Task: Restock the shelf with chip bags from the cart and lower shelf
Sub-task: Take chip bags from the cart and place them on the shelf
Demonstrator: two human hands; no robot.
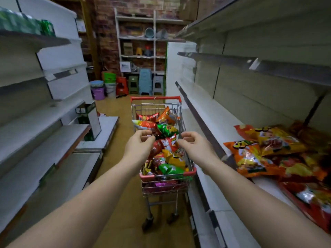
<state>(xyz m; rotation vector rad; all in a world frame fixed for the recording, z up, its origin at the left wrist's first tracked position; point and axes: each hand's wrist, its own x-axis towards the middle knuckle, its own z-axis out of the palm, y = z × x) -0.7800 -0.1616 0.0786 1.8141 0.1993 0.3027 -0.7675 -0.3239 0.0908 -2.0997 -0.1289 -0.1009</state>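
A small wire cart (155,98) with red trim stands in the aisle, piled with red, orange, green and yellow chip bags (169,155). My left hand (140,146) hangs over the cart's left side with curled fingers at the edge of a red bag (146,125); a grip cannot be made out. My right hand (192,144) hovers above the cart's right rim, fingers loosely curled, holding nothing. On the right shelf (222,119), several orange and red chip bags (250,158) lie flat.
Bare white shelves (26,133) line the left side, with green cans (47,26) on top and a green box (89,117) lower down. Stools and buckets (143,83) stand at the aisle's far end under a rack. A low shelf edge (202,203) runs beside the cart.
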